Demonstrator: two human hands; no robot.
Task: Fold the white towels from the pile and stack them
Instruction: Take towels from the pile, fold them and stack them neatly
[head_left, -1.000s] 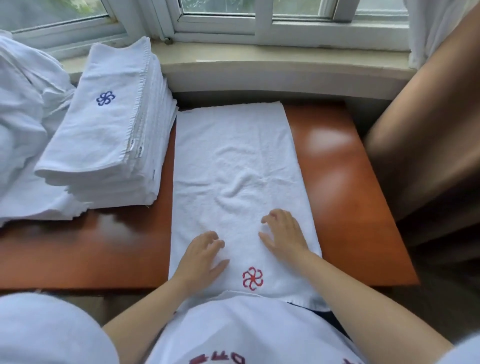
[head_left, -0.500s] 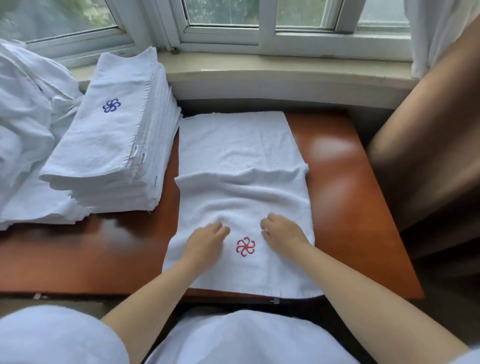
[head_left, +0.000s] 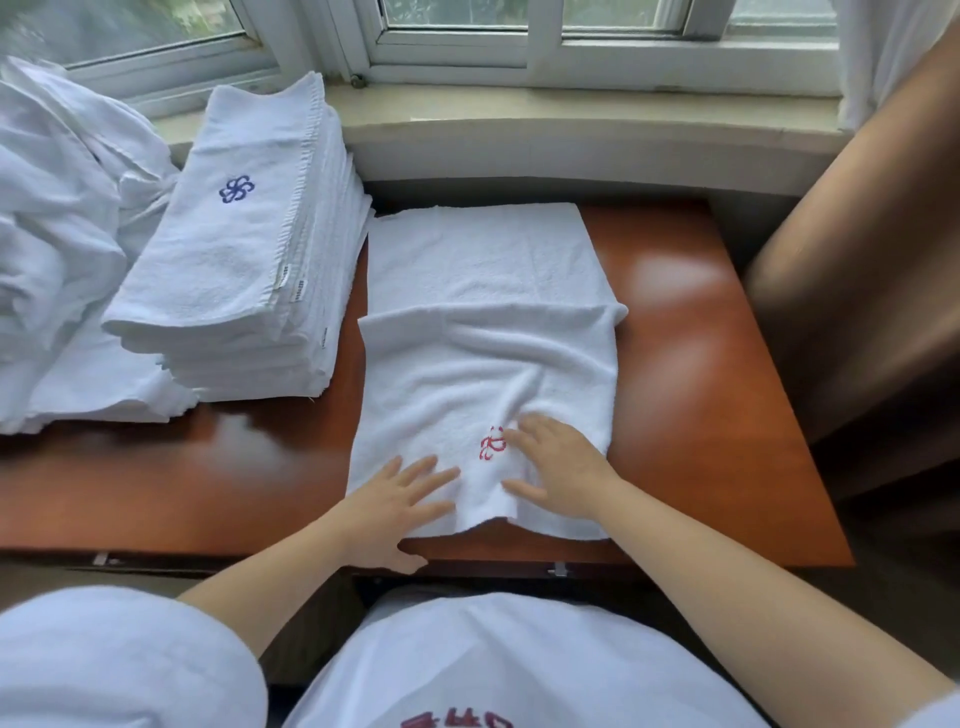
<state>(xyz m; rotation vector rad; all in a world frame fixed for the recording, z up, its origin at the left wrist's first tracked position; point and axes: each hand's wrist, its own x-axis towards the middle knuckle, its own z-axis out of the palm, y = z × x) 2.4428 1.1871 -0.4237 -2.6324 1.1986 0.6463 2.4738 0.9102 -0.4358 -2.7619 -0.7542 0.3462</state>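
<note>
A white towel (head_left: 483, 322) with a red flower mark lies on the wooden table (head_left: 691, 395), its near part doubled over the far part, with wrinkles in the upper layer. My left hand (head_left: 395, 499) lies flat on its near left corner, fingers spread. My right hand (head_left: 556, 467) presses flat on the towel beside the red mark, partly covering it. To the left stands a stack of folded white towels (head_left: 249, 244), the top one with a blue flower mark. A loose pile of white towels (head_left: 57, 208) fills the far left.
A window sill (head_left: 571, 114) runs along the back behind the table. A brown curtain or chair back (head_left: 852, 291) rises at the right edge. The table's near edge (head_left: 156, 551) lies just in front of my body.
The near end of the towel was pulled onto the table and folded over the far part. Both hands have slid toward me and flattened, the right one now over the red mark.
</note>
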